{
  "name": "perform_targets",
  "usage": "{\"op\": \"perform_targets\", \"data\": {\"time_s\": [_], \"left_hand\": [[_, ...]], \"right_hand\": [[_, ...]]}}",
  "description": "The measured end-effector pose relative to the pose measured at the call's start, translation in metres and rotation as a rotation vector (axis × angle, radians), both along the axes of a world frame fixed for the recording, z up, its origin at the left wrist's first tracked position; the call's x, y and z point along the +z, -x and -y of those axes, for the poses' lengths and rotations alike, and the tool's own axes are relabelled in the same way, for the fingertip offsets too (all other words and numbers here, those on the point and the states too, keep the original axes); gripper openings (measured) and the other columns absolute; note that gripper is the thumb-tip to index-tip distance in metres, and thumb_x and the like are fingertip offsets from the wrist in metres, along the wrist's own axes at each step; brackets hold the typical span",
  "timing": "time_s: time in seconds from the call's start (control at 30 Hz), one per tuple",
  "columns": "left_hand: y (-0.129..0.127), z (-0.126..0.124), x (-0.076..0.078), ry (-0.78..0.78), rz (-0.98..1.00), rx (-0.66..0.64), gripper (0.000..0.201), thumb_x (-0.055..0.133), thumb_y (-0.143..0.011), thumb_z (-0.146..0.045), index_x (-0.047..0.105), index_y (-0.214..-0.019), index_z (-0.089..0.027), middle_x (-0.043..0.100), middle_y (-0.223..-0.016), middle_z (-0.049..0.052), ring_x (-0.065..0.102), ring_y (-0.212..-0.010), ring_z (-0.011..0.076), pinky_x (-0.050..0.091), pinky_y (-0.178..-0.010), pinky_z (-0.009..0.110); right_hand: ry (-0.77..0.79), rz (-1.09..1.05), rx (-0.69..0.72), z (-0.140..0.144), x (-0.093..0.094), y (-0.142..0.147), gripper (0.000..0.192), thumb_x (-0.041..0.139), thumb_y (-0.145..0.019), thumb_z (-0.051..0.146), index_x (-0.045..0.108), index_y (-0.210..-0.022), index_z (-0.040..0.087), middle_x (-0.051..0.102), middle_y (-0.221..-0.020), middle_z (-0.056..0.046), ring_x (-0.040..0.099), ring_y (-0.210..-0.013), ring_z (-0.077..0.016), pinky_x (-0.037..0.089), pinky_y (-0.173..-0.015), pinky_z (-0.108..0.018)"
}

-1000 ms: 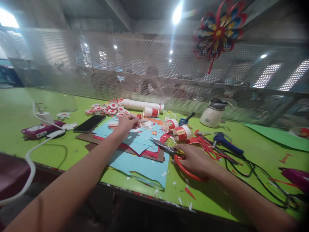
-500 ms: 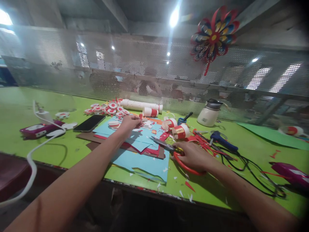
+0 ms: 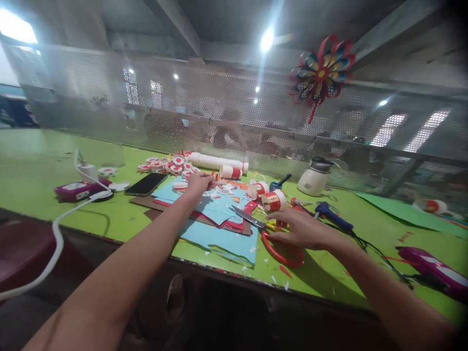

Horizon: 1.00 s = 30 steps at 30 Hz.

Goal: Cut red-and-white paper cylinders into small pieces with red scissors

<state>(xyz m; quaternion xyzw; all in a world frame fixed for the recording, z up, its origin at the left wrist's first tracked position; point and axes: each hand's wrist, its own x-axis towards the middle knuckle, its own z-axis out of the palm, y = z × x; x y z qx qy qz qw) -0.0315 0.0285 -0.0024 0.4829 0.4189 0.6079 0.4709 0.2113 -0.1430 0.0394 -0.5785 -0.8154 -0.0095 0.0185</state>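
perforated screen [image 3: 263, 112] runs along the far edge of the green counter [image 3: 32, 163], with a paper flower [image 3: 321, 75] in front of its upper right. blue paper [image 3: 219, 241] lies at the front middle, its near corner just short of the counter's front edge. a strip of green shows between the paper's right side and the right forearm, and a wider stretch reaches toward the counter's left end, past the phone [image 3: 146, 184].

the left hand [image 3: 200, 183] is over the paper stack, fingers drawn together beside white scraps [image 3: 224, 188]; whether they pinch anything, i cannot tell. the right hand [image 3: 302, 226] has its fingers half spread over the handles of the scissors [image 3: 248, 216]; how firmly it grips, i cannot tell. the scissors lie right of the stack, blades slightly apart, tips over the paper, red handle loop toward the front edge.

right of the hands, the glue gun [image 3: 333, 216] and green sheet [image 3: 402, 212] take up the counter's right side, while the jug [image 3: 313, 178] is near the far edge.

the left forearm hides part of the stack; the right hand covers part of the handles. the white cable [image 3: 56, 229] is cut off at left. shapes behind the screen are blurred, and the space under the front edge is too dark to make out.
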Motion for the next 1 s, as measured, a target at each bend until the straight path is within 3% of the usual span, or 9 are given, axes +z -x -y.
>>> {"op": "perform_targets", "data": {"time_s": [0.13,0.23,0.4,0.53,0.83,1.0], "left_hand": [[-0.003,-0.001,0.001,-0.016,0.037,0.036,0.007,0.061,-0.068,-0.016,0.056,-0.07,-0.012,0.059,-0.052,0.002,0.057,-0.047,0.0101,0.044,-0.048,0.021],[-0.005,-0.004,0.0,-0.034,0.054,0.049,0.005,0.058,-0.07,-0.016,0.055,-0.072,-0.012,0.06,-0.053,0.002,0.057,-0.046,0.0106,0.045,-0.047,0.021],[-0.002,-0.01,0.0,-0.054,0.079,0.107,0.002,0.055,-0.071,-0.014,0.054,-0.07,-0.013,0.058,-0.05,0.0,0.056,-0.044,0.0109,0.047,-0.049,0.023],[0.001,-0.012,0.002,-0.055,0.108,0.165,0.004,0.054,-0.071,-0.014,0.053,-0.067,-0.014,0.056,-0.049,-0.001,0.055,-0.043,0.0105,0.047,-0.049,0.023],[-0.003,-0.009,0.003,-0.034,0.131,0.157,0.005,0.054,-0.07,-0.013,0.054,-0.065,-0.013,0.055,-0.047,-0.001,0.055,-0.043,0.0112,0.046,-0.047,0.023],[-0.004,-0.008,0.002,-0.029,0.142,0.164,0.005,0.055,-0.068,-0.012,0.055,-0.063,-0.013,0.054,-0.047,-0.001,0.054,-0.044,0.0108,0.045,-0.047,0.022]], "right_hand": [[-0.029,0.001,0.078,-0.011,0.022,0.023,0.038,0.042,-0.086,0.042,0.063,-0.109,0.02,0.066,-0.081,-0.007,0.056,-0.069,-0.0171,0.039,-0.061,-0.026],[-0.08,0.064,0.163,-0.044,0.026,0.055,0.036,0.041,-0.087,0.039,0.065,-0.106,0.019,0.067,-0.079,-0.007,0.057,-0.068,-0.0163,0.038,-0.062,-0.025],[-0.067,0.181,0.167,-0.119,0.01,0.103,0.033,0.05,-0.083,0.033,0.066,-0.106,0.016,0.068,-0.094,-0.011,0.061,-0.079,-0.0211,0.037,-0.06,-0.026],[-0.039,0.257,0.204,-0.155,-0.004,0.122,0.032,0.055,-0.079,0.03,0.068,-0.102,0.012,0.07,-0.088,-0.014,0.062,-0.078,-0.0229,0.037,-0.06,-0.026],[0.068,0.344,0.26,-0.184,-0.013,0.134,0.024,0.058,-0.079,0.028,0.072,-0.082,0.01,0.07,-0.078,-0.01,0.059,-0.067,-0.0181,0.037,-0.056,-0.024],[0.115,0.37,0.208,-0.182,-0.014,0.135,0.022,0.054,-0.086,0.029,0.062,-0.098,0.012,0.064,-0.098,-0.005,0.061,-0.083,-0.0182,0.049,-0.072,-0.033]]}}
